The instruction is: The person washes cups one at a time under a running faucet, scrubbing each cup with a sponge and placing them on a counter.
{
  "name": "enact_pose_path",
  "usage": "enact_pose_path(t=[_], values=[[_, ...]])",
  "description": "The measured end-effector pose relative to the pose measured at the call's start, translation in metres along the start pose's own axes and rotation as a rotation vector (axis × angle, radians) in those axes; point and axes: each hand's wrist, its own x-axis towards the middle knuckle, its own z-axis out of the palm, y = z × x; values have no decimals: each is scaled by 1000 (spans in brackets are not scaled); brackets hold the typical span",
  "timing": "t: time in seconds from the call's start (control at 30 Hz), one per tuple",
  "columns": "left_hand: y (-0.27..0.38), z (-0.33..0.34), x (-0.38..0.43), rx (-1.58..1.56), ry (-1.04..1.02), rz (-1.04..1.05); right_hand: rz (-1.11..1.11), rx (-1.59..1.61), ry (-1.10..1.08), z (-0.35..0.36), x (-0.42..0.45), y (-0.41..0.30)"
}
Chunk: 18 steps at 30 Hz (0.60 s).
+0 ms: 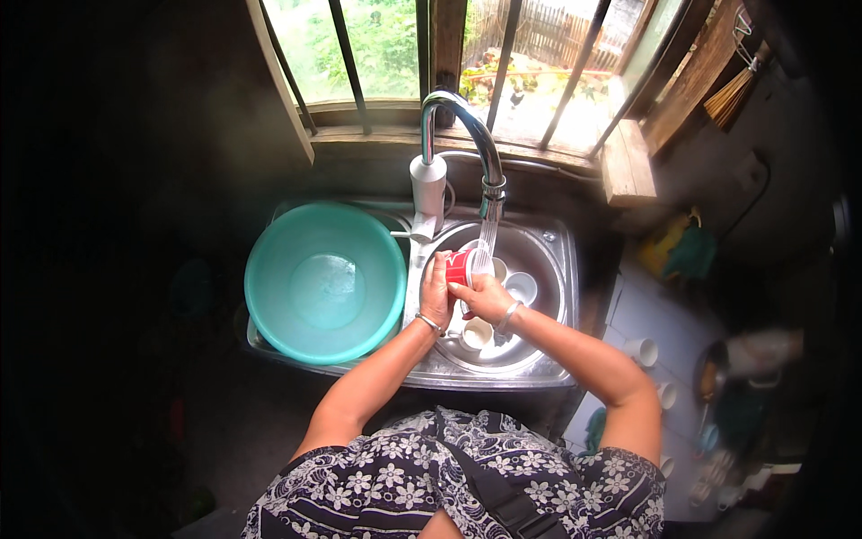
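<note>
My left hand [438, 291] grips a red cup [458, 268] with a white pattern, tilted over the round basin of a stainless steel sink [539, 340]. At the cup's rim is my right hand [486, 298], its thumb against the red side; its other fingertips are partly hidden. Water [488, 234] runs from the curved chrome faucet [465, 108] onto the cup's mouth. Below my hands, a white mug [477, 334] lies in the basin. Another white cup [521, 288] sits right of my right hand, with more cups partly covered.
A large turquoise plastic basin [325, 283] covers the sink's left side. The faucet's white body [428, 185] rises behind. On the tiled counter [623, 316] at right stand several white mugs [643, 352]. A wooden block [627, 165] juts out beneath the barred window [465, 60].
</note>
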Motion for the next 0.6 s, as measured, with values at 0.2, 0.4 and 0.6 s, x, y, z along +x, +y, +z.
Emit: enact_pose_path(t=[0.2, 0.4, 0.6], values=[[39, -11, 6, -325, -491, -682, -700, -1108, -201, -49, -3, 6], [39, -9, 2, -260, -445, -670, -821, -1420, -216, -42, -3, 18], [10, -15, -5, -267, -243, -264, 41, -77, -30, 2, -4, 33]])
